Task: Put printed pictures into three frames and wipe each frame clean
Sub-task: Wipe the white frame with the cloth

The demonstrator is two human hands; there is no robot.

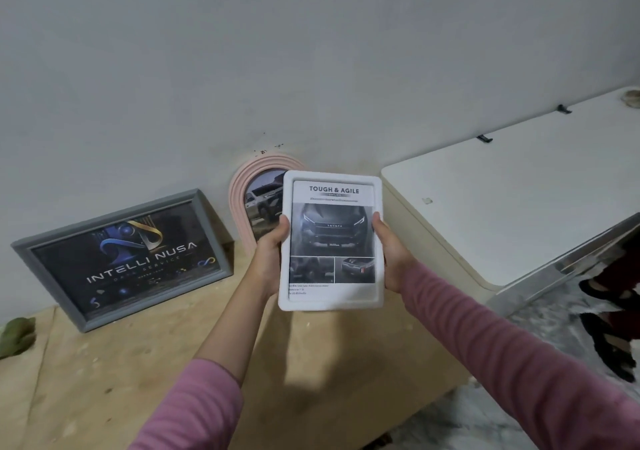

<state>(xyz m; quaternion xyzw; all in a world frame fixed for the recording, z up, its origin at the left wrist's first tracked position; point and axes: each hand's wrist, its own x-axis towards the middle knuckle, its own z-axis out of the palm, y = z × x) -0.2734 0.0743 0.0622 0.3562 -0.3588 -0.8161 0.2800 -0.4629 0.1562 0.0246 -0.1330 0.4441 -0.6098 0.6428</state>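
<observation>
A pale grey wall [311,51] fills the upper half of the view, scuffed with dark specks just above the two grips. Below it runs a plywood worktop [104,373], bare and grainy, passing under both forearms. To the right of the right grip stands a white cabinet [502,207] with a flat top and two dark clips at its back edge, and past its near edge lies a marbled floor [485,422]. Left of the left grip, a grey frame [121,259] holding a dark poster leans tilted against the wall. Behind the left grip a pink arched frame [242,190] with a car picture stands against the wall. Between the grips, held upright above the worktop, is the white frame [330,242] with a printed car sheet inside. The left hand [272,255] clasps its left edge, thumb on the front; the right hand [391,255] clasps its right edge likewise. A green cloth [17,335] lies far left on the worktop.
</observation>
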